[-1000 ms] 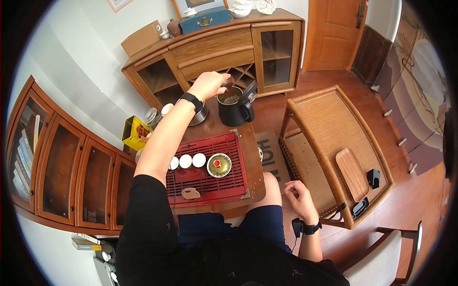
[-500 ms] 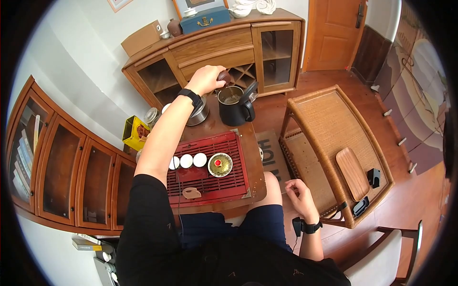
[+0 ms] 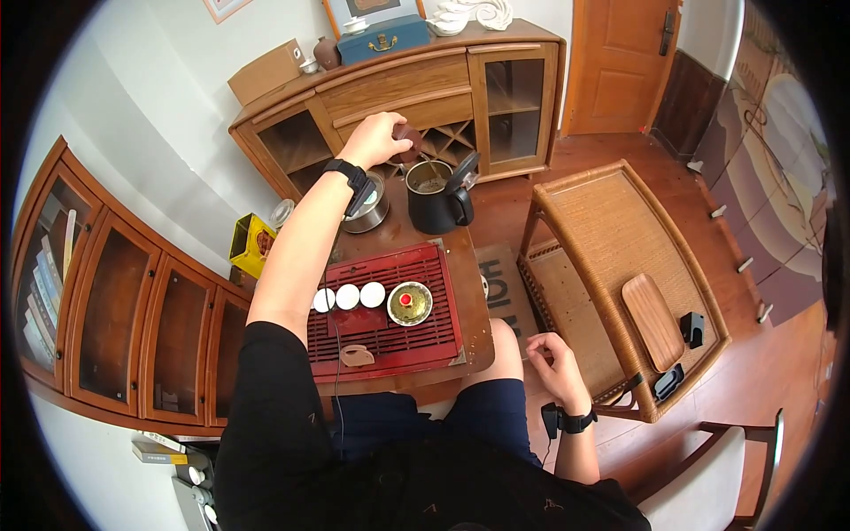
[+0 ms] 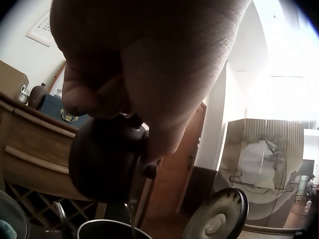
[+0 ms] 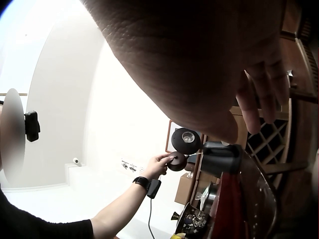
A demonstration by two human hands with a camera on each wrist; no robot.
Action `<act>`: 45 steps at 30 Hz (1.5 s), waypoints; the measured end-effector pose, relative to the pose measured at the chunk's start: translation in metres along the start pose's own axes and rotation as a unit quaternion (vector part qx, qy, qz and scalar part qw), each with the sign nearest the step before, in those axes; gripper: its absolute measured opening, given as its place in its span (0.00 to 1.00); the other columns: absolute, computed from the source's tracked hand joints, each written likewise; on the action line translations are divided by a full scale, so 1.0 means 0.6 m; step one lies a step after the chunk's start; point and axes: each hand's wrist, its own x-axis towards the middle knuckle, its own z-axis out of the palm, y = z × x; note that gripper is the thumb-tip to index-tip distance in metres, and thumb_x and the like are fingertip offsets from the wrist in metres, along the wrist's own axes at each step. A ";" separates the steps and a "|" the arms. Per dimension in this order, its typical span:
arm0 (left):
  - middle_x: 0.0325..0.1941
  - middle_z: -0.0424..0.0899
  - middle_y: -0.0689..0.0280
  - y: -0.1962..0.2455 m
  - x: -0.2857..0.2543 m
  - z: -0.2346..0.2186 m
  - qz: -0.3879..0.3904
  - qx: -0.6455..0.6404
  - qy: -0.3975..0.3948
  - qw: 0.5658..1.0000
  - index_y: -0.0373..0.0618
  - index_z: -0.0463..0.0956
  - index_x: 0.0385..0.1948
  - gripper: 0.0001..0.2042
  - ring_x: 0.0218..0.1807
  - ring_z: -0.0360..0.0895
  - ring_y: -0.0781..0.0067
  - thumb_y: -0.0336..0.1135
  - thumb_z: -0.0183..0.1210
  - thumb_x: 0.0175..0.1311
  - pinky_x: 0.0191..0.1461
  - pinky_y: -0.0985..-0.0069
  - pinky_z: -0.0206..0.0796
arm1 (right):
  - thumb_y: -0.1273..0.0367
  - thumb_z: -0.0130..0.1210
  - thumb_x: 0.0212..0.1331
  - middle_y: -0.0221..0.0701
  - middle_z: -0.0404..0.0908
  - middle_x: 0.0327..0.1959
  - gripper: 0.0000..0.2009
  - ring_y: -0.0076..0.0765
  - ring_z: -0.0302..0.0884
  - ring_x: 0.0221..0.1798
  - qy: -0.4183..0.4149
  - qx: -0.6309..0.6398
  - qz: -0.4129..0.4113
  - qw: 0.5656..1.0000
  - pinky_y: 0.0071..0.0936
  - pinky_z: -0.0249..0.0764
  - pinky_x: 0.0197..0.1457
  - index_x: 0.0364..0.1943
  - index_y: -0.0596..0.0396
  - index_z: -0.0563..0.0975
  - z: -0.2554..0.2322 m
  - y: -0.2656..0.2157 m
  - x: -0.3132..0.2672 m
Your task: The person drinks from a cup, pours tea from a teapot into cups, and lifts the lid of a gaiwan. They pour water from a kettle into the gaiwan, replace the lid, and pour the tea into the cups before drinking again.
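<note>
My left hand [image 3: 373, 142] grips a small dark brown teapot [image 3: 407, 142], held tilted above the open black kettle [image 3: 434, 209]. In the left wrist view the fingers curl round the top of the teapot [image 4: 107, 162], and a thin stream falls toward the kettle's rim [image 4: 113, 222]. The kettle's lid [image 3: 463, 171] stands raised. My right hand [image 3: 556, 367] hangs beside the right knee, its fingers loosely curled with nothing in them. In the right wrist view the teapot [image 5: 177, 161] is beside the kettle lid [image 5: 186, 141].
On the red tea tray [image 3: 412, 350] are small white cups [image 3: 347, 296], a bowl [image 3: 410, 303] with yellowish contents and a red knob, and a brown piece [image 3: 357, 356]. A metal pot [image 3: 368, 215] and yellow box [image 3: 253, 245] stand behind. A rattan cart [image 3: 584, 203] is at the right.
My left hand has risen slightly and moved left, and the teapot has tilted, showing more of its side. The right hand has stayed nearly still.
</note>
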 end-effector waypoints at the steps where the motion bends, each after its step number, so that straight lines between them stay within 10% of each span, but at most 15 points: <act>1: 0.49 0.87 0.46 0.000 0.000 -0.001 -0.005 -0.006 0.000 1.000 0.34 0.80 0.57 0.27 0.50 0.85 0.52 0.40 0.72 0.56 0.57 0.63 0.76 | 0.78 0.58 0.64 0.35 0.82 0.44 0.04 0.32 0.83 0.41 -0.002 -0.004 -0.001 1.000 0.26 0.78 0.43 0.41 0.60 0.79 -0.001 0.000 0.000; 24: 0.50 0.87 0.46 0.000 0.000 0.015 -0.034 0.011 -0.003 0.999 0.32 0.80 0.56 0.28 0.52 0.85 0.52 0.40 0.73 0.55 0.59 0.64 0.76 | 0.76 0.64 0.64 0.36 0.81 0.52 0.06 0.27 0.81 0.46 -0.031 -0.001 0.050 0.998 0.25 0.79 0.52 0.41 0.61 0.78 -0.002 0.014 -0.002; 45: 0.45 0.88 0.50 0.018 -0.005 0.027 0.052 0.127 -0.036 0.990 0.42 0.80 0.54 0.24 0.51 0.85 0.47 0.40 0.70 0.55 0.55 0.56 0.76 | 0.76 0.61 0.64 0.36 0.84 0.46 0.04 0.32 0.81 0.38 -0.005 0.000 0.017 1.000 0.26 0.75 0.40 0.41 0.60 0.79 0.007 0.016 0.010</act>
